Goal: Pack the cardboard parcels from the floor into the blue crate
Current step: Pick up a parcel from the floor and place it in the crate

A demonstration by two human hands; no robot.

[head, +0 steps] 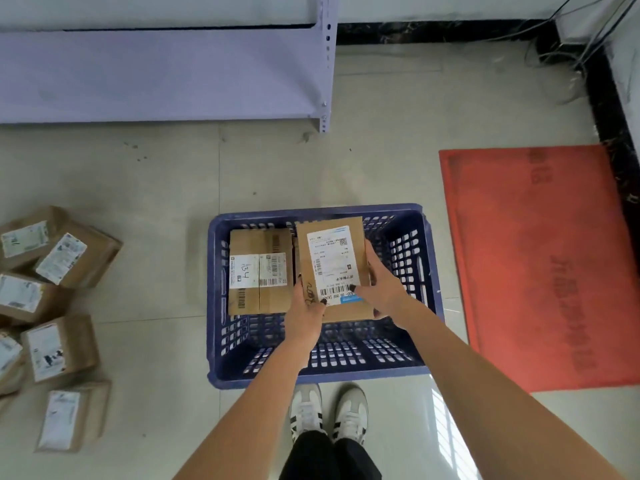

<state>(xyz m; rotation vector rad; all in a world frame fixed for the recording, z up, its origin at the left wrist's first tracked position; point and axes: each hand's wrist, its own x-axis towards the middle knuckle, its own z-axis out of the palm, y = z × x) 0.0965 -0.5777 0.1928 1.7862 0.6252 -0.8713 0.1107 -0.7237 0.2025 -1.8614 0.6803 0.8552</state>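
Observation:
The blue crate stands on the floor in front of my feet. One cardboard parcel with white labels lies flat in its left half. Both hands hold a second cardboard parcel, label up, over the crate's middle. My left hand grips its near left corner, and my right hand grips its right edge. Several more labelled parcels lie in a loose pile on the floor at the far left.
A white metal shelf unit stands behind the crate at the back left. A red doormat lies to the right of the crate. Cables hang in the back right corner. My white shoes are just below the crate.

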